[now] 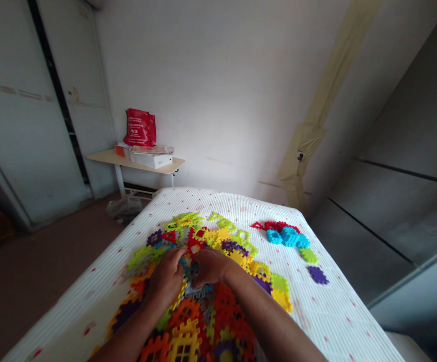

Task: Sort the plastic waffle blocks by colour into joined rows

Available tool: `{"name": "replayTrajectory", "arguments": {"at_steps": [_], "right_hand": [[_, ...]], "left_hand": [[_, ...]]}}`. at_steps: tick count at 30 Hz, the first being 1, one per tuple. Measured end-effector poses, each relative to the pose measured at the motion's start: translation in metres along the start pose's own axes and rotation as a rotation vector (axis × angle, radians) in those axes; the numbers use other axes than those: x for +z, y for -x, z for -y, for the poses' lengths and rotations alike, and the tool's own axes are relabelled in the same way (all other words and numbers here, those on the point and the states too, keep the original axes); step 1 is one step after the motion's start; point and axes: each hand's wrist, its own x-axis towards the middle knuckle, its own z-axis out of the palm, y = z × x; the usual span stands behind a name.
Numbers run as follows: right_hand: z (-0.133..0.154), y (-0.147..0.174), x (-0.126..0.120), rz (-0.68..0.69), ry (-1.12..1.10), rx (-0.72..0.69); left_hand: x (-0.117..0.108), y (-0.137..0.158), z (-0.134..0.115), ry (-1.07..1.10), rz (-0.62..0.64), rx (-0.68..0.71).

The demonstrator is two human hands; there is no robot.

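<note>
A heap of colourful plastic interlocking building pieces spreads over the bed, with flat notched squares and window-like frames in orange, yellow, red, purple and lime. Both my hands are in the middle of it, close together. My left hand is closed, its thumb and index finger pressed together beside blue and grey pieces. My right hand curls downward over the heap, fingertips bent in near a grey piece. Just beyond the hands lies a red piece with an opening. Whatever the fingers pinch is hidden.
Apart at the right lie blue pieces, red pieces, a lime square and a purple square. Behind the bed's far left corner, a small table carries boxes and a red bag.
</note>
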Motion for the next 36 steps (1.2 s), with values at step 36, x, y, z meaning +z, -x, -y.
{"name": "replayTrajectory", "arguments": {"at_steps": [36], "right_hand": [[-0.035,0.111,0.032,-0.616,-0.373,-0.068]], "left_hand": [[-0.008,0.009,-0.023,-0.421,0.203,0.139]]}}
